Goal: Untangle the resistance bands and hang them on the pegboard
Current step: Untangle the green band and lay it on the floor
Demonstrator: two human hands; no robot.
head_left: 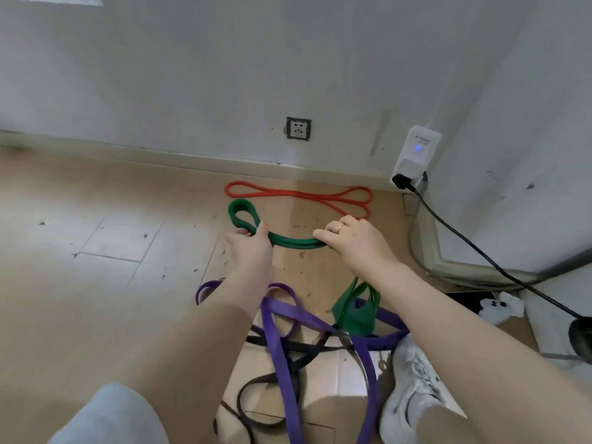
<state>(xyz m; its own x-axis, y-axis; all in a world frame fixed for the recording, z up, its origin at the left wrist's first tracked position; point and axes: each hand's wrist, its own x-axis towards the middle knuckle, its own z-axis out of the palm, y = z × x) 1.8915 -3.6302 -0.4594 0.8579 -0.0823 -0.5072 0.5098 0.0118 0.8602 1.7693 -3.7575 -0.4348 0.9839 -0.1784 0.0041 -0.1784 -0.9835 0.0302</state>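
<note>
**Both hands on the green band, floor by the wall**

The left hand [251, 243] pinched the green band [290, 241] between thumb and fingers, just below the loop at the band's left end. The right hand [350, 240] lay over the band's right part with fingers curled down round it; a ring showed on one finger. Between the two hands the band ran doubled and sagged a little, close above the floor [105, 238], and whether it touched the boards could not be told.

Just beyond it, near the skirting, the red band [299, 195] lay flat on the floor in a long folded loop, apart from the green one.

Nearer the person, under the forearms, a purple band [282, 334] sprawled in tangled loops, crossed by a black band [288, 350]. Another green piece [354, 310] stood bunched among the purple loops, below the right forearm; whether it belonged to the held band could not be told.

A white shoe [407, 386] rested on the floor at the right of the tangle. A socket [298, 128] sat low in the wall, and farther right a white plug-in unit [416, 152] with a blue light hung at the room's corner, a black cable [480, 248] running from it along the right wall.
</note>
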